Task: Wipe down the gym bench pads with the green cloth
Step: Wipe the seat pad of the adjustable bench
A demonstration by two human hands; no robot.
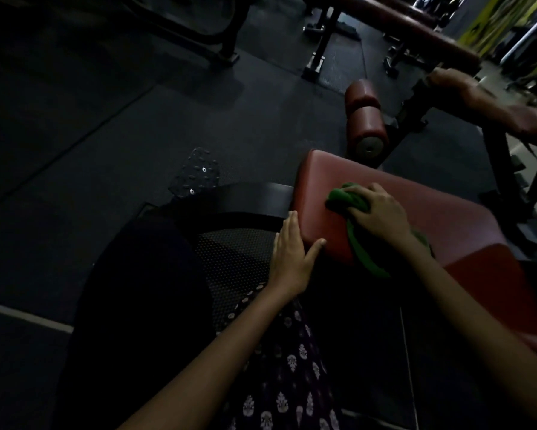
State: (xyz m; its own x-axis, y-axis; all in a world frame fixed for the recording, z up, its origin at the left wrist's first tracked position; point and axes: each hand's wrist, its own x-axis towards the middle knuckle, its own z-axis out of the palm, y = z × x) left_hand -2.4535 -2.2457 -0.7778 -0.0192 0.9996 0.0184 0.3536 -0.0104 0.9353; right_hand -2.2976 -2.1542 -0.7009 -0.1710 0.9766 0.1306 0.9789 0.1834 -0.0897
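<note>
A dark red bench pad (416, 200) slopes across the right half of the view. My right hand (377, 212) lies on top of it, fingers curled over a bunched green cloth (343, 198). A tail of the cloth hangs off the pad's near edge under my wrist. My left hand (290, 256) rests flat against the pad's near left corner, fingers straight along its side and thumb on its front face. A second red pad section (503, 293) continues to the lower right.
Two red roller pads (365, 119) stand beyond the bench on its black frame. Another red bench (416, 26) and a worn pad (465, 88) sit at the upper right. Black rubber floor mats (105, 119) cover the left side. A black metal arm (254, 197) and perforated plate (239, 262) lie under my left hand.
</note>
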